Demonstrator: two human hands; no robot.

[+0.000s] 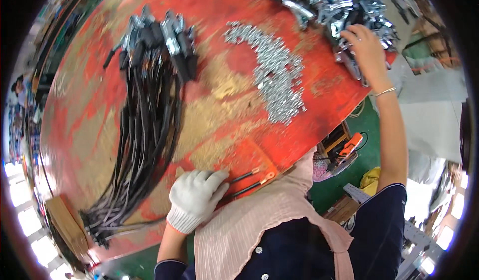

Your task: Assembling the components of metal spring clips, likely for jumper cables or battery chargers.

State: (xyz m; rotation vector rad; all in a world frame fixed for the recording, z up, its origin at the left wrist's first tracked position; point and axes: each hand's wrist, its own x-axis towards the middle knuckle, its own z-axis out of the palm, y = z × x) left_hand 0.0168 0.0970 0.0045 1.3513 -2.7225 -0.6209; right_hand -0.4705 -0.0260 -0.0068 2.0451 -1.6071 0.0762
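Observation:
My left hand (196, 196), in a white knit glove, is closed around black cables (243, 177). Two cable ends stick out to its right, and one has a flat copper lug (270, 175). Far to the right, my bare right hand (366, 48) reaches into a pile of shiny metal clamps (319, 0). Its fingers are bent and somewhat apart over the clamps, with the tips partly hidden. At left lies a long bundle of black cables (142, 125), with clamps with black grips (169, 38) at its far end.
Small silver metal pieces (279, 75) lie heaped mid-table on the worn red tabletop (209, 10). A wooden block (66, 224) sits at the near left edge. Below the right edge are an orange-and-black tool (351, 144) and a yellow cloth (369, 181).

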